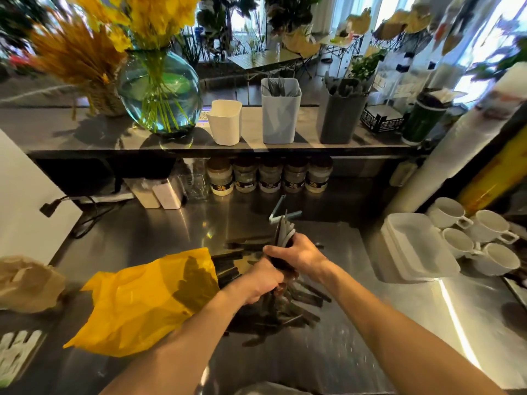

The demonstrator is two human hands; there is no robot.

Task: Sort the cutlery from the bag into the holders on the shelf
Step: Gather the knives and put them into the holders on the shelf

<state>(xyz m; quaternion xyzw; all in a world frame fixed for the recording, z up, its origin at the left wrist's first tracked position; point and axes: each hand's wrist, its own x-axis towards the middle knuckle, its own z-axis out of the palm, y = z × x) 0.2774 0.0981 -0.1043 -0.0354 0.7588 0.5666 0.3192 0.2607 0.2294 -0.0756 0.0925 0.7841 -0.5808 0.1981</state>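
Steel counter (370,323): runs the full width of the view and bears most of the items below.

Shelf (71,132): dark, set above the back of the counter.

Yellow bag (137,303): lies crumpled on the counter at the left, with its mouth turned toward the centre. Dark shapes show through the plastic near the mouth.

Glass vase (159,92): round, part-filled with water and holding yellow flowers. It stands on the shelf left of the holders.

Stack of white trays (416,246): sits on the counter at the right, with white cups (484,240) just beside it.

Holders: three stand in a row on the shelf.
- The white holder (225,122) is the shortest, and its contents cannot be seen.
- The light grey holder (281,115) is in the middle, with grey fork heads showing above the rim.
- The dark holder (340,118) is on the right, with dark cutlery ends showing above the rim.

Loose cutlery (296,306): dark pieces lie scattered in a pile on the counter, from the bag's mouth to beneath both hands.

Jars (269,175): a row of five stands under the shelf, against the back.

Right hand (299,255): held above the pile, fingers wrapped round a bundle of grey cutlery (283,232). The bundle stands roughly upright, its ends rising clear of the fist.

Left hand (261,282): touches the right hand at the lower end of the bundle, back of the hand toward the camera. The fingers are hidden beneath it, so whether they grip anything cannot be told.
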